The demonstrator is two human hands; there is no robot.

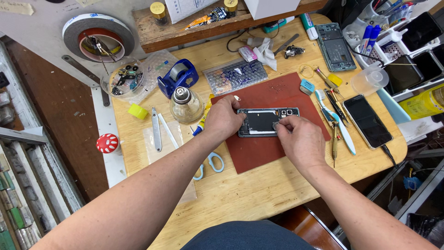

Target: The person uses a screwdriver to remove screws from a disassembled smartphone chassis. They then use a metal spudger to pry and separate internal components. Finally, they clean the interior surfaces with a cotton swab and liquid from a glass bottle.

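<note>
Head-worn view, steeply down onto near workbench [259, 194].

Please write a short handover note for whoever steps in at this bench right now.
Left hand: grips the left end of the opened phone, steadying it.
Right hand: fingertips press on the phone's right part, near the camera cutouts; whether they pinch a small part cannot be told.
The phone lies back-open on the red mat, on the wooden table.
Nearby: scissors left of the mat, glass bottle, toothbrush and screwdrivers at the mat's right edge, another phone further right.
Done: back is off. Left: phone remains open.
</note>
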